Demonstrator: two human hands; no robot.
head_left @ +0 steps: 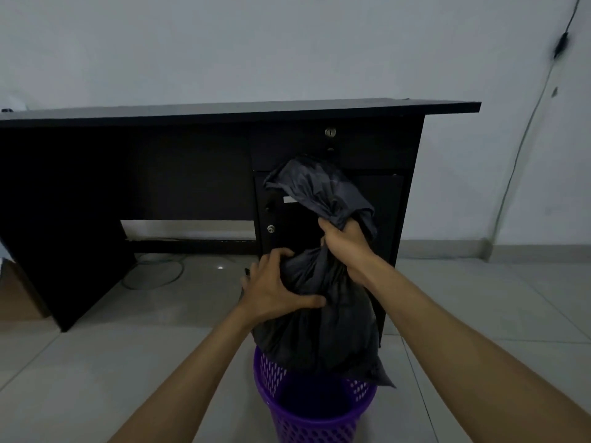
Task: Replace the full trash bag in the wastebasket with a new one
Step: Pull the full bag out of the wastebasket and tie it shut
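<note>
The right grip (343, 247) was closed tight round the twisted neck of the black trash bag (323, 334). The left grip (278, 287), just beside it and lower, clasped the bag's bulging shoulder with spread, curved fingers. Below both, the bag's bottom hung at the rim of the purple wastebasket (319, 425).

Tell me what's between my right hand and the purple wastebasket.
In the head view, the black trash bag: the right hand grips its gathered neck, and its body hangs down to the rim of the wastebasket.
</note>
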